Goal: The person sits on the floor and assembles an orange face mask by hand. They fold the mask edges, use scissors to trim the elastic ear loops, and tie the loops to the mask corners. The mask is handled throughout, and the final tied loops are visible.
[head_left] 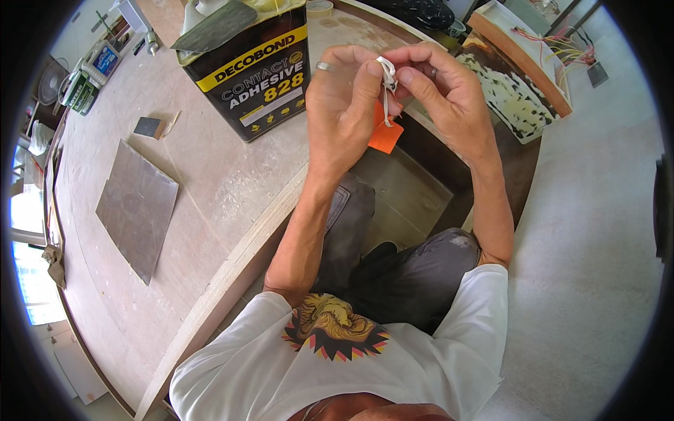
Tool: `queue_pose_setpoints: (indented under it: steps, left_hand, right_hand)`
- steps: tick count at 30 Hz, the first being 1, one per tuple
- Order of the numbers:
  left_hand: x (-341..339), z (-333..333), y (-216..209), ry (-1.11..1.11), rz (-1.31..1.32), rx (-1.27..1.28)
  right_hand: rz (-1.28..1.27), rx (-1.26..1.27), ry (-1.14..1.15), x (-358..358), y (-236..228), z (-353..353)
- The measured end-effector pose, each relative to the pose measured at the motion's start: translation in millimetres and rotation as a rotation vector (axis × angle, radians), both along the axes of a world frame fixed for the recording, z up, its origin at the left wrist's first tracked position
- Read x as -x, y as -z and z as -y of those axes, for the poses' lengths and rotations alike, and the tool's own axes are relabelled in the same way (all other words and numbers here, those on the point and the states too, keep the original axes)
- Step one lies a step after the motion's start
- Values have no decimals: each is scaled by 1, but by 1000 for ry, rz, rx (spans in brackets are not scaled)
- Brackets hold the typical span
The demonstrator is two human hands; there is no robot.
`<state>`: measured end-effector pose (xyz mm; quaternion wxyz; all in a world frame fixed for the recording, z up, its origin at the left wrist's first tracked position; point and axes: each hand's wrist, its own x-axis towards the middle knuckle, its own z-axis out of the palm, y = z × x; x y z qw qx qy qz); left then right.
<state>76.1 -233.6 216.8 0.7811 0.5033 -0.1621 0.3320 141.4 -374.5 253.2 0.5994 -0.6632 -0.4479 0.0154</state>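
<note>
My left hand [342, 116] and my right hand [453, 105] meet beyond my knees, close to the contact adhesive tin. Between their thumbs and fingers they pinch a small white, crumpled, stringy piece [387, 70], and one thin strand of it dangles. I cannot make out what it is made of. An orange flat piece [385, 137] shows just below the fingers; whether a hand holds it is hidden. The large black and yellow tin [253, 81] stands on the worktop left of my left hand.
On the pale curved worktop [217, 189] lie a grey diamond-shaped sheet [137, 210] and a small dark block [149, 127]. A flat grey piece [216, 29] rests on the tin. Bottles [81, 95] stand far left. At the right are a glue-smeared panel [509, 91] and loose wires [554, 45].
</note>
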Motion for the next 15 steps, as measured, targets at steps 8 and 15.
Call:
queue_pose_setpoints:
  steps: [8,15]
  left_hand:
    - [-1,1,0,-33,-19,-42]
    - [2,0,-1,71,-79,40]
  right_hand:
    - [18,-5,-27,-5,4,2]
    - [-88,-126,-16,-6,0,4]
